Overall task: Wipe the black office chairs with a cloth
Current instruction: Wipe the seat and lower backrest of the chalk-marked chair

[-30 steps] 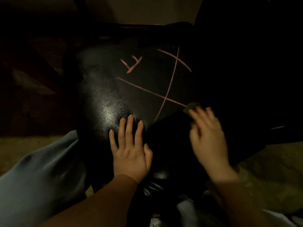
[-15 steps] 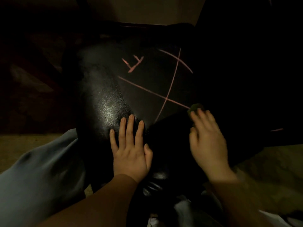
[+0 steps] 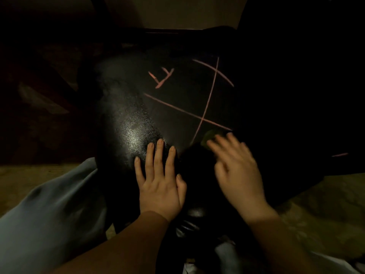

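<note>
- Grey fabric [image 3: 45, 220], part of the person's clothing, is seen nearest, at the lower left, beside the near edge of the black chair seat [image 3: 130, 123].
- The left hand [image 3: 161, 186] is laid flat on the near part of the seat, with the fingers straight and slightly spread. Nothing is held by it. Its place is unchanged from half a second ago, so the chair is judged to be steadied by it.
- The right hand [image 3: 239, 175] is placed just to the right, with the fingers stretched out and blurred by motion. The cloth [image 3: 209, 135] is pressed to the seat under the fingertips, and only a small greenish edge is shown beyond them. No curl of the fingers round the cloth can be made out.
- The cloth has been shifted leftward in the last half second. It was at the right end of the long pink line and is now nearer the crossing of the pink marks [image 3: 177, 107].
- The marks are found beyond the cloth, on the middle and far part of the seat. Two crossing lines, a curved stroke and a small scribble are present, and none is seen to be erased yet.
- The stroke is judged to be directed into the marks, and most of the wiping is judged to remain.
- A short pink dash [image 3: 339, 154] is noted far right, well apart, on a surface too dark to identify.
</note>
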A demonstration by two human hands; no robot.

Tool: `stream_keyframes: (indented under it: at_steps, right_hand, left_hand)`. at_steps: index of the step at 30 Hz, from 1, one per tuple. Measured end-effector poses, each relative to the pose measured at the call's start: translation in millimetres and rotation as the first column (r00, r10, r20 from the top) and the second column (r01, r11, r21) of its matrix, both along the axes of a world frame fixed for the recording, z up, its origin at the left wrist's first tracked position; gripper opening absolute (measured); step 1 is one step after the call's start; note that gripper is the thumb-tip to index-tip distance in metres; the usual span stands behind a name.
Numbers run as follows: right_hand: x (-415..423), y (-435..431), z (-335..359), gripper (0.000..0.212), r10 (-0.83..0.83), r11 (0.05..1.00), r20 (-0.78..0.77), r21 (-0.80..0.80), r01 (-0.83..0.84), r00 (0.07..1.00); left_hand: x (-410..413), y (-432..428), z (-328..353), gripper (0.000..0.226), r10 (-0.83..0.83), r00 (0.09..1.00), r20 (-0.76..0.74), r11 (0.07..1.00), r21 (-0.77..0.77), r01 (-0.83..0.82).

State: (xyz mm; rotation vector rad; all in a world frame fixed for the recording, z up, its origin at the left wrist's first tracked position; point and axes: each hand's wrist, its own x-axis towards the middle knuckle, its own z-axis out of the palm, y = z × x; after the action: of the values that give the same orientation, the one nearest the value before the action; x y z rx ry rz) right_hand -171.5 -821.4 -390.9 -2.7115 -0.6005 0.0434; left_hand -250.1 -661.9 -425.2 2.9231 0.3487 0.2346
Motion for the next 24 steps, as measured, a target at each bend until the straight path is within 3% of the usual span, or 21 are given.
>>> stream_keyframes:
  at_steps: [6, 11, 16, 20, 24]
  right_hand:
    - [33, -61, 4, 0.053, -0.455, 0.89, -0.011, 0.025, 0.455, 0.89]
    - [33, -57, 4, 0.044, -0.497, 0.867, -0.02, -0.015, 0.497, 0.867]
    - [20, -35, 3, 0.041, -0.36, 0.931, 0.012, -0.064, 0.36, 0.933]
    - [-8, 8, 5, 0.05, -0.05, 0.998, -0.023, -0.027, 0.049, 0.998]
    - [-37, 45, 8, 0.045, 0.164, 0.985, -0.008, 0.055, -0.163, 0.986]
  left_hand:
    - [0, 0, 1, 0.061, 0.001, 1.0, -0.014, 1.0, -0.023, -0.002]
    - [0, 0, 1, 0.061, 0.001, 1.0, -0.007, 0.999, -0.04, -0.001]
    - [0, 0, 1, 0.061, 0.005, 1.0, 0.0, 0.999, -0.036, -0.005]
    - [0, 0, -1, 0.063, 0.005, 1.0, 0.002, 1.0, -0.013, -0.005]
    - [1, 1, -3, 0.065, 0.005, 1.0, 0.007, 1.0, -0.011, -0.005]
